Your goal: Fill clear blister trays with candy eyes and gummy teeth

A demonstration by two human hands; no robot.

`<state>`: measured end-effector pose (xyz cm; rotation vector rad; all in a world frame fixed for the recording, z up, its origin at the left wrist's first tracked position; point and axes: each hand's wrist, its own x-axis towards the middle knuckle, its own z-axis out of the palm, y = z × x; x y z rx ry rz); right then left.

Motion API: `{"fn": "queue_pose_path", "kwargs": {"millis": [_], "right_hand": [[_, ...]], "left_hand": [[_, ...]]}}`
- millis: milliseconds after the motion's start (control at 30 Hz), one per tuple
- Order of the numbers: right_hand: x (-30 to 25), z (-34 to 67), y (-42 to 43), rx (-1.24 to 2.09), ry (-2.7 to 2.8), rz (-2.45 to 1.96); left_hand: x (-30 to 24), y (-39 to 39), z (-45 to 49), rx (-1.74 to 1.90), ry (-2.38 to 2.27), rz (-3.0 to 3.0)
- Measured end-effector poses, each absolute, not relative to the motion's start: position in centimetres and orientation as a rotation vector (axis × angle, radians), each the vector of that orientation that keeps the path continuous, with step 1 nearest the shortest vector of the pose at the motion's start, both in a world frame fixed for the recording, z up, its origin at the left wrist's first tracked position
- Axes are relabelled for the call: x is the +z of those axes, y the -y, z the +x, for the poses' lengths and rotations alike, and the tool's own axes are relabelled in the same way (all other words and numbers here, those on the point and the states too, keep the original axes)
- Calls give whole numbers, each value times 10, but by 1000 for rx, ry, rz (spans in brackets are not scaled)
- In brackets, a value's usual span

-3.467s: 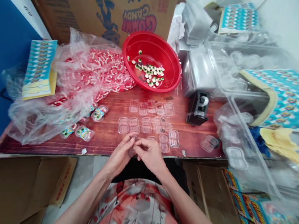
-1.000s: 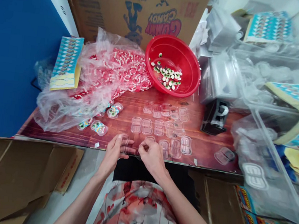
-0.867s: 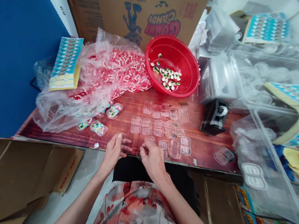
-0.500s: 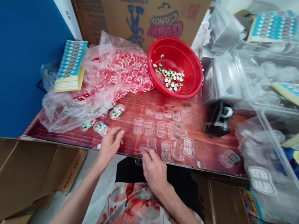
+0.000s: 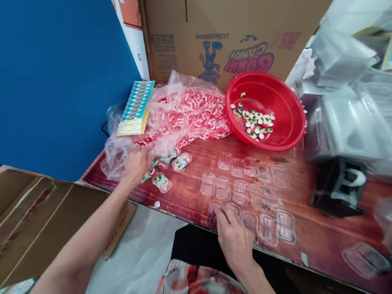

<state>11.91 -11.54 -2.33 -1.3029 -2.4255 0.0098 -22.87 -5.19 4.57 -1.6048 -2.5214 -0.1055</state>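
Note:
My left hand (image 5: 135, 164) reaches to the left, at the edge of a clear plastic bag (image 5: 171, 115) of red-and-white candies, beside several filled blister packs (image 5: 162, 182); its fingers are blurred. My right hand (image 5: 233, 235) rests at the near table edge with fingertips on an empty clear blister shell (image 5: 213, 214). More empty clear shells (image 5: 248, 187) lie in rows on the red-brown table (image 5: 314, 233). A red bowl (image 5: 265, 110) behind them holds green-and-white eyeball candies (image 5: 254, 122).
A "Gummy Candy" carton (image 5: 228, 27) stands behind the bowl. A blue panel (image 5: 45, 66) walls the left. A sticker sheet stack (image 5: 135, 108) leans on the bag. A black tape dispenser (image 5: 339, 186) and heaps of clear plastic (image 5: 360, 119) sit at right. Flat cardboard (image 5: 22, 221) lies below left.
The hands have parted: my left hand has swung left to the bag and filled packs, my right stays on a shell at the table edge. The view has turned left.

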Motion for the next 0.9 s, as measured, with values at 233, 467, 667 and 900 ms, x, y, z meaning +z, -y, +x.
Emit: {"fn": "queue_pose_path", "kwargs": {"millis": [233, 467, 667, 900], "right_hand": [[0, 81, 87, 97, 2509, -1178], [15, -14, 17, 148, 2790, -921], [1, -32, -8, 148, 2878, -948], [4, -44, -13, 61, 2800, -862]], "left_hand": [[95, 8, -291, -259, 2667, -1260], [106, 6, -304, -292, 2558, -1377], [108, 12, -323, -370, 2546, -1409], [108, 9, -338, -402, 2562, -1384]]}}
